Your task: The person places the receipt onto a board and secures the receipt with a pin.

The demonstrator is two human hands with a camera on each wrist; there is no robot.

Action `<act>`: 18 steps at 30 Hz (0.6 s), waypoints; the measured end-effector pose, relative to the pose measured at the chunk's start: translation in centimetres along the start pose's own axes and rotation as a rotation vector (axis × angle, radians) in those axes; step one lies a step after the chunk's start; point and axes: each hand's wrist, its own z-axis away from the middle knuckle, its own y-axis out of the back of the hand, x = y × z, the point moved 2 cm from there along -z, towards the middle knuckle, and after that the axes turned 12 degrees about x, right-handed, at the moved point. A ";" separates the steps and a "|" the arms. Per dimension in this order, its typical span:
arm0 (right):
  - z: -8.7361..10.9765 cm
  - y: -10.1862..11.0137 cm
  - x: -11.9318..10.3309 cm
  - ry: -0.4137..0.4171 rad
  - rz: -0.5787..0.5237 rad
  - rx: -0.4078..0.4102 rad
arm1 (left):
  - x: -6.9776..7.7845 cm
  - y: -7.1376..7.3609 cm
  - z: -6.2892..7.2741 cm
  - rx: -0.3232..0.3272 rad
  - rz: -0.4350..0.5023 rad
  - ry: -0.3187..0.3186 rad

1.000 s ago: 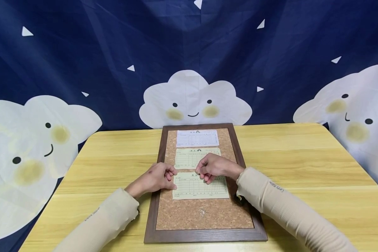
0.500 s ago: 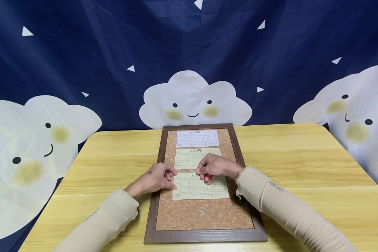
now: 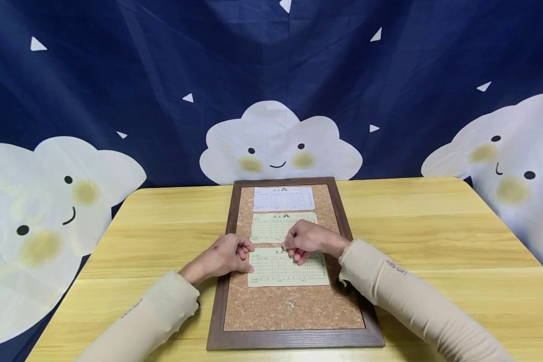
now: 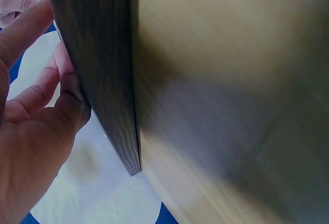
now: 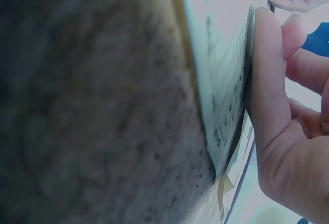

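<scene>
A framed corkboard (image 3: pixel 294 314) lies on the table with three printed slips in a column. The lowest, a pale yellow-green slip (image 3: pixel 276 274), is between my hands. My left hand (image 3: pixel 223 256) rests over the board's left frame, thumb and index finger spread on the slip's left edge. At the slip's top middle, my right hand (image 3: pixel 309 238) pinches a thumbtack, mostly hidden by the fingertips. In the right wrist view the right hand (image 5: pixel 298 111) is close against the paper (image 5: pixel 221 80). The left wrist view shows the left hand (image 4: pixel 41 131) beside the dark frame (image 4: pixel 103 70).
Above lie a second yellow-green slip (image 3: pixel 267 230) and a white slip (image 3: pixel 276 201), each with a small shiny tack at its top. A little cluster of silvery bits (image 3: pixel 291 304) sits on the lower cork. Behind the wooden table (image 3: pixel 412 226) hangs a blue cloud-print cloth (image 3: pixel 163 65).
Almost nothing differs: both hands keep their places on the lowest slip, and the right fingertips shift only very slightly at its top edge.
</scene>
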 end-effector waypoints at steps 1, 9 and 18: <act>0.0 0.0 0.0 0.003 0.006 0.002 | 0.0 0.0 0.0 0.000 0.001 0.000; 0.0 0.1 -0.1 0.015 0.054 0.010 | 0.0 0.0 0.0 -0.002 0.006 -0.007; 0.0 0.0 -0.1 0.033 0.097 0.011 | 0.0 0.0 0.0 -0.007 0.002 0.002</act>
